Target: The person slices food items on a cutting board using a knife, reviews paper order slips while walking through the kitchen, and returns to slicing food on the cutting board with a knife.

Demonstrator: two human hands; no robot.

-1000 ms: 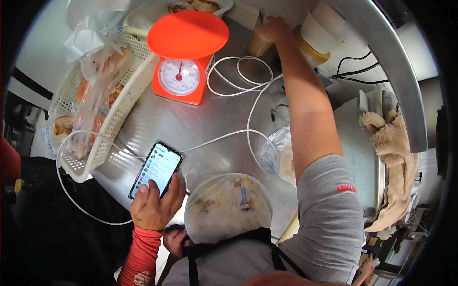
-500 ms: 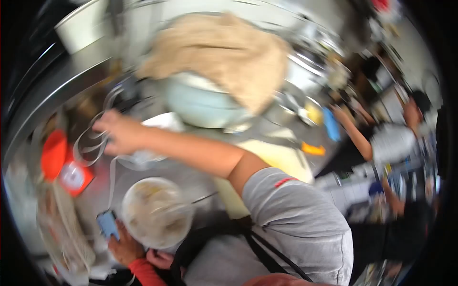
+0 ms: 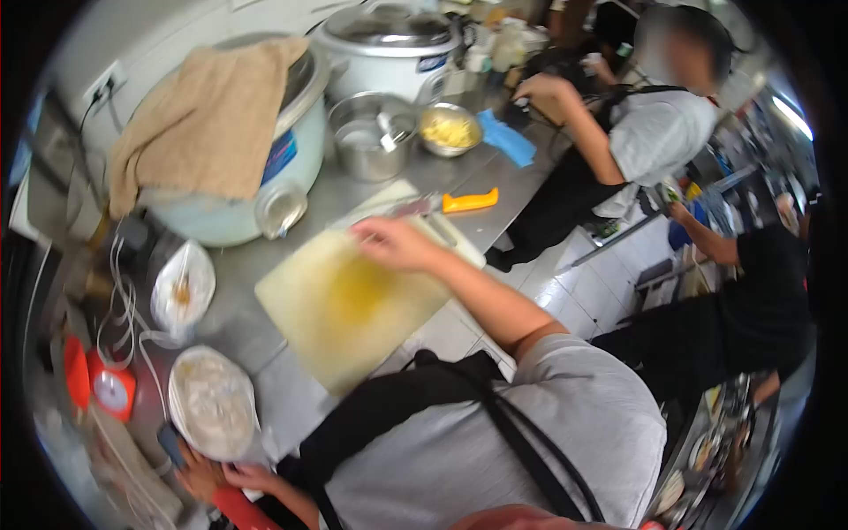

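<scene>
My right hand (image 3: 393, 245) is over the cutting board (image 3: 309, 344), its fingers loosely bent and apart, with nothing visible in them. Just beyond it on the board lies a knife (image 3: 470, 201) with a yellow handle. A yellow smear marks the middle of the board. My left hand (image 3: 251, 478) is low at the left, below a plastic-lined bowl (image 3: 212, 406); its fingers point left and look stretched out. Right beside it, another person's hand (image 3: 200, 475) in a red sleeve is at a phone (image 3: 170, 444).
A large pale rice cooker (image 3: 199, 216) under a brown towel (image 3: 199, 124) stands at the back left. A metal pot (image 3: 371, 155), a bowl of yellow food (image 3: 449, 132) and a blue cloth (image 3: 507, 140) line the back. Left are cables and an orange scale (image 3: 111, 389). Two people stand right.
My right hand has swung from the cables at the left to over the cutting board. The view has turned rightward, bringing more of the board, pot and co-workers into sight.
</scene>
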